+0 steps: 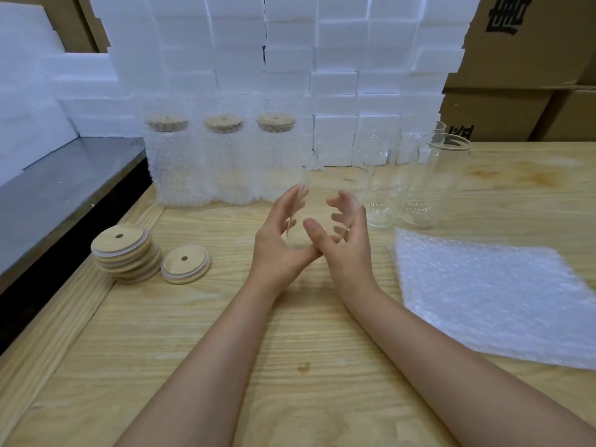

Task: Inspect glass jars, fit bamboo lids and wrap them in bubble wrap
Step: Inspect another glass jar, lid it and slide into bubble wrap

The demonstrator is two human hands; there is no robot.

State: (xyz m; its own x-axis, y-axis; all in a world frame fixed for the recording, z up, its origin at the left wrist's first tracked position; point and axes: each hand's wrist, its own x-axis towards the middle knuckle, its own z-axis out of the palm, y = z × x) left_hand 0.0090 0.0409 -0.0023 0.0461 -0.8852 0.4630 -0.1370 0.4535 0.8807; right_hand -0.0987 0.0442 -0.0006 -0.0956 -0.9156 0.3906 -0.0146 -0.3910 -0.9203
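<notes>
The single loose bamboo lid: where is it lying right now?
In the head view, the loose lid lies flat on the wooden table, left of the left hand, right beside the stack of lids.

- You can see large black printed characters on the top cardboard box (529,37) at upper right, cut off by the frame edge and unreadable.
- You can see part of another black character on the lower cardboard box (493,114), half hidden behind the empty glass jars (445,175).

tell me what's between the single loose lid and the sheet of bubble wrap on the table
In the head view, both hands, left and right, holding a clear glass jar, sit between the loose lid and the bubble wrap sheet.
</notes>
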